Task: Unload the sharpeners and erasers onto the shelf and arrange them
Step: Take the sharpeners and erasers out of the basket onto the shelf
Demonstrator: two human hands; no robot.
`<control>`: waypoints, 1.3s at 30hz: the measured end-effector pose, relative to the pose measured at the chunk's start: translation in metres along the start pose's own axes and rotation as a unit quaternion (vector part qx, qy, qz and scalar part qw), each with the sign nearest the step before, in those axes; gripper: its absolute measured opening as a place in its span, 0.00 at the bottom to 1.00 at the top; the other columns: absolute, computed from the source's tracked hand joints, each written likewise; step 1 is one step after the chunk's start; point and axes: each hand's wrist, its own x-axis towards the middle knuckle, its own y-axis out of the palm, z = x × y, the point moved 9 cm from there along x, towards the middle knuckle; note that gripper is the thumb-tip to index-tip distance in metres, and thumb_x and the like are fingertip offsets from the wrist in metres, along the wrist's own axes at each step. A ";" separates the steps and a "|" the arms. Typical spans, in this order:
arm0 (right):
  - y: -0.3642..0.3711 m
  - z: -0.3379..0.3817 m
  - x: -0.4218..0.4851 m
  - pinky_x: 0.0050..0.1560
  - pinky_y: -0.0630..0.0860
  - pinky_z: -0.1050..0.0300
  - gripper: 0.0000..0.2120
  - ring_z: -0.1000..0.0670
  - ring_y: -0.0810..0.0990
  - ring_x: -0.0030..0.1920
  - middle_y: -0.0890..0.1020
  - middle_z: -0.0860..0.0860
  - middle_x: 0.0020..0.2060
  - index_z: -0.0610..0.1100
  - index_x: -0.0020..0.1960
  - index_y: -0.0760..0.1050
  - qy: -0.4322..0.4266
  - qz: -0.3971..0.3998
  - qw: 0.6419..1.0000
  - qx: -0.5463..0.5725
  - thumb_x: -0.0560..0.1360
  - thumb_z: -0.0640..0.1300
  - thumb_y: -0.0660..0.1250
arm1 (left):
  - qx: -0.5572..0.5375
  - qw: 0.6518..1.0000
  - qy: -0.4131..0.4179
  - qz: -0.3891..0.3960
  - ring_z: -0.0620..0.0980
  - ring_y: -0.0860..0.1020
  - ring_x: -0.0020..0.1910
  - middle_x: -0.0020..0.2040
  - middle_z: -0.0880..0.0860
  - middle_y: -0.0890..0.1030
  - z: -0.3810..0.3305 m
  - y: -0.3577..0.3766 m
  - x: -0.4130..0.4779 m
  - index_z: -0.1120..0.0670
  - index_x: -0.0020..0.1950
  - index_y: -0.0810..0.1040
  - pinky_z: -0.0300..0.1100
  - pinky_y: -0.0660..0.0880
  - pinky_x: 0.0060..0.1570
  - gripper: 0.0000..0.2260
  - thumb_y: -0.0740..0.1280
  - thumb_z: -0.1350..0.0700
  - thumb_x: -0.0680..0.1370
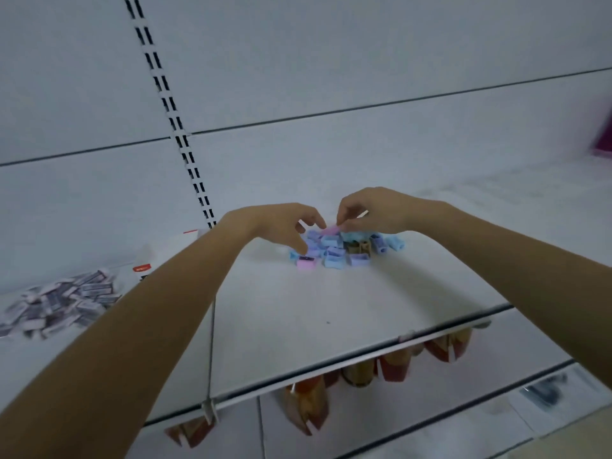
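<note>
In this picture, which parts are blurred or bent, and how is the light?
Head view: the sharpeners in the middle are fairly sharp; the erasers at left and the purple object at right are smeared; the slotted upright bends from the wide lens; light is dim, bluish, with soft shadows.

A black-slotted upright rail [172,104] runs down the pale back panel [364,61]. A thin wire divider [212,342] ends in a white clip [209,410] at the front edge. Red and orange packets [394,366] hang on the level below. A blurred magenta object [602,137] sits at far right, and a dark blurred item [546,390] lies at lower right.
</note>
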 end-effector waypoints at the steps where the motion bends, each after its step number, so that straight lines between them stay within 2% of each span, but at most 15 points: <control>1: -0.002 0.000 -0.001 0.53 0.72 0.56 0.05 0.50 0.76 0.48 0.77 0.52 0.43 0.46 0.46 0.77 -0.009 -0.014 1.000 -0.011 0.76 0.47 0.64 | -0.003 1.000 -0.002 -0.007 0.47 0.73 0.60 0.65 0.48 0.71 0.001 0.000 -0.001 0.43 0.59 0.70 0.47 0.71 0.62 0.19 0.70 0.58 0.72; 3: -0.003 0.000 -0.002 0.52 0.71 0.55 0.08 0.50 0.74 0.46 0.76 0.50 0.42 0.44 0.49 0.78 -0.028 -0.038 0.998 -0.033 0.77 0.46 0.62 | -0.002 1.000 -0.011 -0.026 0.47 0.73 0.59 0.64 0.49 0.72 0.003 0.000 -0.003 0.44 0.57 0.71 0.46 0.72 0.61 0.16 0.70 0.57 0.72; 8: -0.001 0.001 -0.004 0.50 0.65 0.60 0.12 0.53 0.70 0.47 0.77 0.46 0.49 0.44 0.56 0.77 -0.052 -0.076 0.995 -0.035 0.79 0.45 0.58 | 0.065 0.993 -0.026 -0.090 0.48 0.72 0.60 0.62 0.50 0.73 0.009 -0.015 -0.014 0.49 0.62 0.73 0.38 0.67 0.57 0.13 0.65 0.54 0.77; 11: -0.007 0.016 -0.006 0.53 0.66 0.60 0.12 0.52 0.72 0.51 0.76 0.48 0.51 0.46 0.59 0.74 -0.063 -0.107 0.992 -0.015 0.79 0.47 0.58 | 0.114 0.976 -0.026 -0.186 0.50 0.72 0.59 0.62 0.51 0.74 0.011 -0.040 -0.034 0.51 0.64 0.71 0.43 0.68 0.59 0.13 0.59 0.54 0.79; 14: -0.005 0.046 -0.001 0.55 0.67 0.61 0.14 0.51 0.73 0.54 0.74 0.49 0.54 0.48 0.62 0.72 -0.084 -0.123 0.989 -0.008 0.78 0.49 0.58 | 0.123 0.946 -0.051 -0.297 0.50 0.73 0.59 0.62 0.50 0.74 0.020 -0.069 -0.068 0.50 0.65 0.70 0.47 0.71 0.57 0.14 0.56 0.52 0.81; 18: 0.009 0.110 0.006 0.57 0.66 0.61 0.17 0.51 0.72 0.57 0.73 0.49 0.59 0.47 0.66 0.68 -0.145 -0.127 0.981 -0.011 0.78 0.48 0.60 | 0.129 0.916 -0.093 -0.369 0.51 0.72 0.60 0.62 0.51 0.74 0.044 -0.090 -0.126 0.50 0.66 0.69 0.47 0.70 0.55 0.15 0.54 0.51 0.81; 22: 0.034 0.193 0.014 0.58 0.65 0.61 0.19 0.49 0.71 0.60 0.71 0.47 0.61 0.46 0.68 0.66 -0.209 -0.121 0.970 -0.006 0.78 0.47 0.60 | 0.144 0.898 -0.142 -0.391 0.53 0.71 0.62 0.64 0.52 0.73 0.086 -0.096 -0.199 0.50 0.69 0.67 0.49 0.69 0.57 0.16 0.53 0.51 0.82; 25: 0.058 0.260 0.021 0.59 0.66 0.59 0.20 0.49 0.70 0.61 0.70 0.47 0.63 0.47 0.69 0.64 -0.238 -0.109 0.965 0.006 0.78 0.48 0.59 | 0.169 0.894 -0.176 -0.375 0.54 0.70 0.64 0.66 0.53 0.71 0.122 -0.089 -0.259 0.49 0.70 0.66 0.50 0.69 0.59 0.17 0.52 0.50 0.82; 28: 0.084 0.328 0.025 0.56 0.64 0.62 0.21 0.50 0.69 0.62 0.69 0.48 0.64 0.46 0.70 0.63 -0.263 -0.101 0.959 0.020 0.78 0.49 0.59 | 0.179 0.892 -0.210 -0.358 0.54 0.68 0.66 0.66 0.53 0.71 0.160 -0.082 -0.323 0.49 0.70 0.66 0.50 0.68 0.59 0.17 0.52 0.49 0.81; 39: 0.184 0.554 0.047 0.59 0.63 0.63 0.21 0.51 0.70 0.62 0.69 0.48 0.65 0.47 0.70 0.63 -0.368 -0.039 0.928 0.038 0.78 0.51 0.58 | 0.135 0.849 -0.335 -0.386 0.54 0.71 0.62 0.64 0.54 0.72 0.295 -0.058 -0.553 0.51 0.67 0.69 0.50 0.70 0.59 0.17 0.53 0.48 0.81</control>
